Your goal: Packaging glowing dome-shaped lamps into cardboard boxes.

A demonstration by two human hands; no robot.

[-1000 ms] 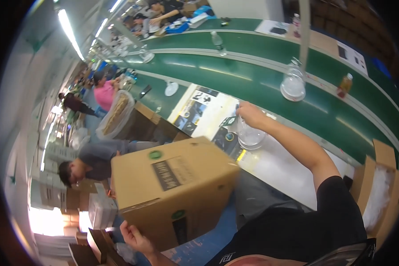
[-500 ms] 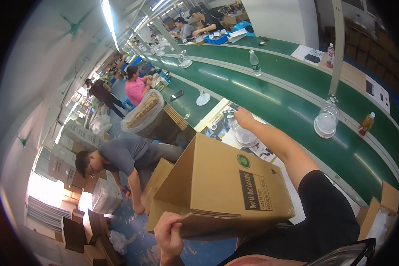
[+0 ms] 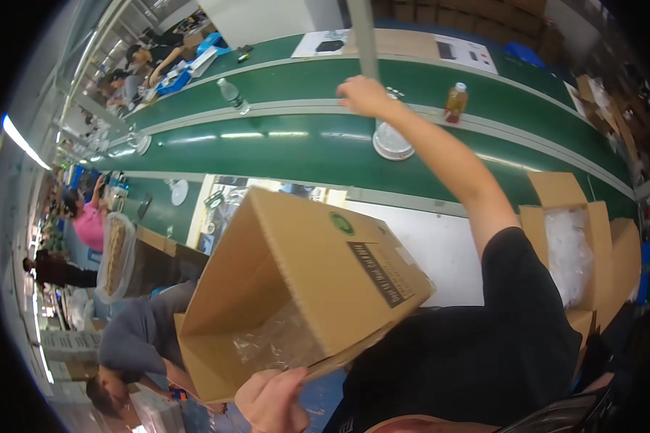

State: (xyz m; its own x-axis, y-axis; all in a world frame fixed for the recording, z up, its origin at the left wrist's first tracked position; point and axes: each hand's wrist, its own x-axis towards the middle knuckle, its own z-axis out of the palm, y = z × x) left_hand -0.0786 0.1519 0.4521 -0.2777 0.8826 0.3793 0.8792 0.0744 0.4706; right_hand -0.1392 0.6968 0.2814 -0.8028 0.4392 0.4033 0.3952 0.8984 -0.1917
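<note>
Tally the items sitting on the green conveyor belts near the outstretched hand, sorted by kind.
Clear plastic water bottle: 1
Bottle of orange drink: 1
Round white dish-shaped piece below the right hand: 1
Total: 3

Farther pieces at the left end of the belts are too small to sort.

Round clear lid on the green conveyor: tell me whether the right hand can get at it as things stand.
Probably yes. The right hand hovers just above the round clear lid on the green conveyor, with nothing between them; the orange drink bottle stands off to the side.
</note>
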